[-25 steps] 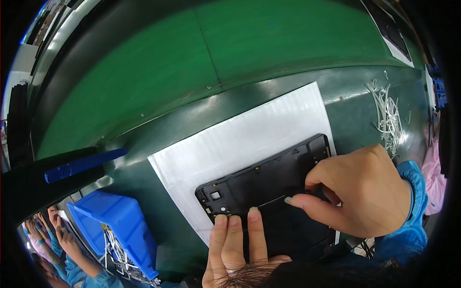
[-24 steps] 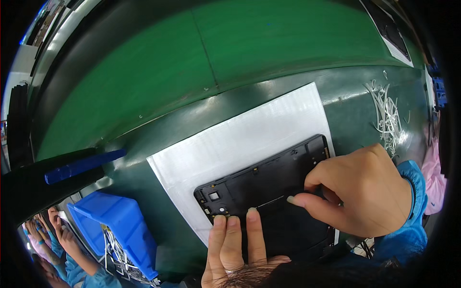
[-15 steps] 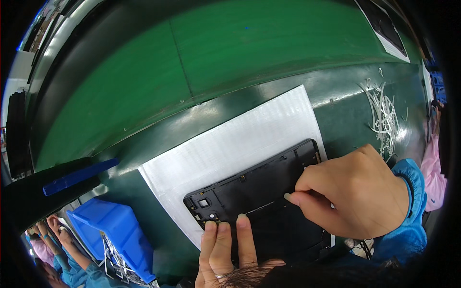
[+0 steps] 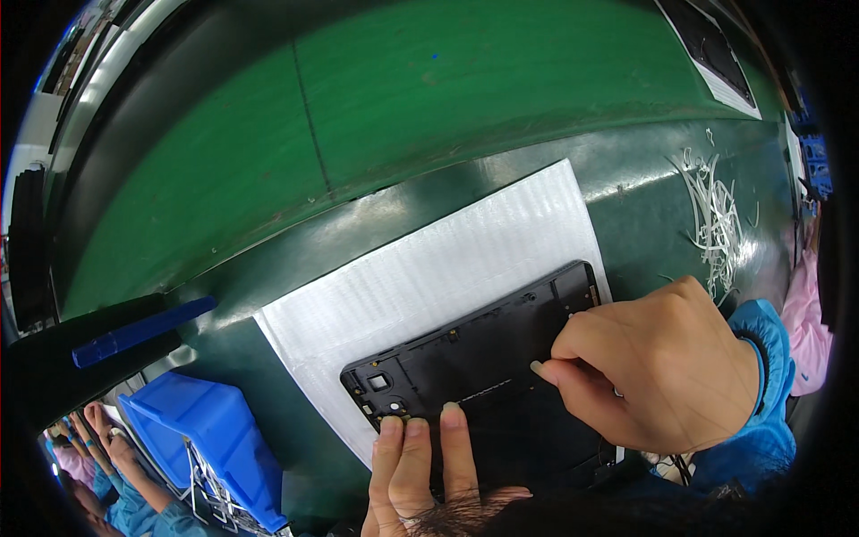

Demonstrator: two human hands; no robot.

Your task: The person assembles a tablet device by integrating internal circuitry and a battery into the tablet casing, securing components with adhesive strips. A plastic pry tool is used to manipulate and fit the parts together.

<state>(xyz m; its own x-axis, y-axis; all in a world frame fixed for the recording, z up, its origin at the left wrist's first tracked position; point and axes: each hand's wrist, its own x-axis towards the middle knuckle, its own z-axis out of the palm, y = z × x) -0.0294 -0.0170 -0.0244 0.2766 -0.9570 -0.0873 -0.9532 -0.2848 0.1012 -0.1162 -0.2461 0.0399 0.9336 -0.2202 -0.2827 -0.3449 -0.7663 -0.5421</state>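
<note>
A black tablet back cover (image 4: 488,349), with a square camera opening at its left end, lies on a white foam sheet (image 4: 429,259). My left hand (image 4: 412,474) reaches in from the lower edge. Its outstretched fingers press flat on the cover's near left part. Over the cover's right part, my right hand (image 4: 658,367) has thumb and index finger pinched together. Whatever the pinch may hold is too small or hidden to make out. A thin pale dotted line (image 4: 486,390) runs along the cover between the two hands. Dark hair and shadow hide the cover's near side.
Loose white strips (image 4: 716,224) are heaped right of the sheet. On the left stand a blue bin (image 4: 215,430) holding thin white strips and a long blue bar (image 4: 143,333). Beyond the table edge runs a green belt (image 4: 403,89) carrying another dark panel (image 4: 711,54). Co-workers' arms (image 4: 134,465) show lower left.
The seam and blue speck on the green belt have shifted left. My hands keep nearly the same place and pose on the cover.
</note>
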